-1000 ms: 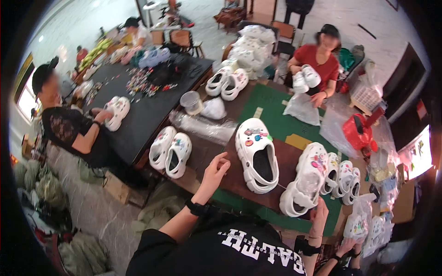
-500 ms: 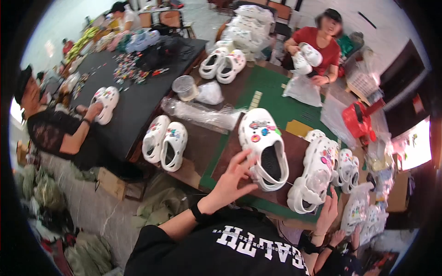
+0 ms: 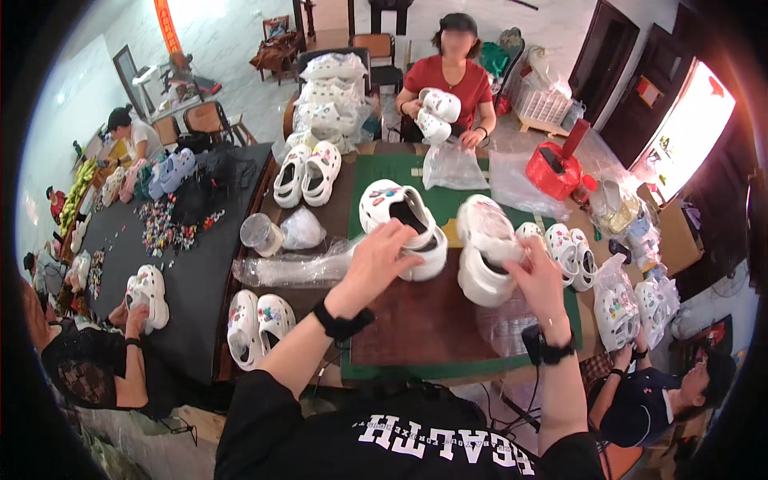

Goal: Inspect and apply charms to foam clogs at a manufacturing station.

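Observation:
My left hand is closed on the heel end of a white clog. Colourful charms sit on that clog's toe, and its dark insole shows. The heel of a second white clog is in my right hand, with the thumb against its side. This clog is tilted, and something clear like plastic film shows on it. Both clogs are over a dark brown board on the green mat. Part of my left fingers is hidden by the clog opening.
White clog pairs stand at the left, back left and right. Plastic wrap and a clear tub lie left. A red container stands back right. Co-workers handle clogs opposite me and at both sides.
My view has swung to the right. My left hand, formerly spread beside its clog, now grips it; my right hand has moved up onto the other clog. Both clogs are turned and tilted differently.

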The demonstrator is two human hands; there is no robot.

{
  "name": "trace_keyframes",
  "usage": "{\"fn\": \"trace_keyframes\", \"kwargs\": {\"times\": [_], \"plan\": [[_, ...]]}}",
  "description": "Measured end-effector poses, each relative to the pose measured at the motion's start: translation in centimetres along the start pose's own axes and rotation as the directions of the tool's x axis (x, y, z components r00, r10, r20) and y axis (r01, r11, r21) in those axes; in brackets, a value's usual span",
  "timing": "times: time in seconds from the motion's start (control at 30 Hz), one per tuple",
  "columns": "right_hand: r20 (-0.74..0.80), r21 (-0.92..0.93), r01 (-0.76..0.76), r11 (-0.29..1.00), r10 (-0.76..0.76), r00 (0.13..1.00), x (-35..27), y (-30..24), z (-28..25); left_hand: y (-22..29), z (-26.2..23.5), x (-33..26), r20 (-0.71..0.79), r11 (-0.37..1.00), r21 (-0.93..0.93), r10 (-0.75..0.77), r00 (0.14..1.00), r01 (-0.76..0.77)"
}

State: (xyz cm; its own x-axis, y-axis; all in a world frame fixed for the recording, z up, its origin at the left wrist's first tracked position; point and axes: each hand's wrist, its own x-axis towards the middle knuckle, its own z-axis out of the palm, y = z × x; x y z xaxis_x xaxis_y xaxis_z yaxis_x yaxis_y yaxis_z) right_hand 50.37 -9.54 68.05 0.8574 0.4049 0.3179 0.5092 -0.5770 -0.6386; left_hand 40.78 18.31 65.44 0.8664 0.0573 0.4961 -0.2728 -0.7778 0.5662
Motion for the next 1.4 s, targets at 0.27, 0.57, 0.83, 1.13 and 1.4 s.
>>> {"fn": "trace_keyframes", "kwargs": {"times": [0.27, 0.57, 0.83, 1.13, 1.4], "plan": [[0.109, -0.081, 0.032, 0.996, -0.023, 0.994, 8.4, 5.3, 8.3, -14.4, 4.3, 3.7, 0.305, 0.98, 0.184, -0.135, 0.943, 0.081], [0.252, 0.034, 0.036, 0.999, -0.043, 0.967, -7.7, 3.0, 5.5, -11.3, 2.3, -19.3, 0.095, 0.727, -0.261, -0.635, 0.766, 0.635], [0.101, 0.068, 0.101, 0.993, -0.107, 0.989, -10.6, 4.9, 6.8, -9.0, 6.7, -30.2, 0.298, 0.43, -0.187, -0.832, 0.468, 0.883], [0.124, 0.041, 0.144, 0.989, -0.148, 0.981, -10.7, 4.7, 6.8, -6.2, 6.0, -27.9, 0.286, 0.428, -0.188, -0.837, 0.466, 0.884], [0.101, 0.039, 0.185, 0.982, -0.188, 0.977, -10.8, 4.6, 7.6, -5.6, 7.8, -29.1, 0.36, 0.41, -0.101, -0.834, 0.418, 0.906]]}}
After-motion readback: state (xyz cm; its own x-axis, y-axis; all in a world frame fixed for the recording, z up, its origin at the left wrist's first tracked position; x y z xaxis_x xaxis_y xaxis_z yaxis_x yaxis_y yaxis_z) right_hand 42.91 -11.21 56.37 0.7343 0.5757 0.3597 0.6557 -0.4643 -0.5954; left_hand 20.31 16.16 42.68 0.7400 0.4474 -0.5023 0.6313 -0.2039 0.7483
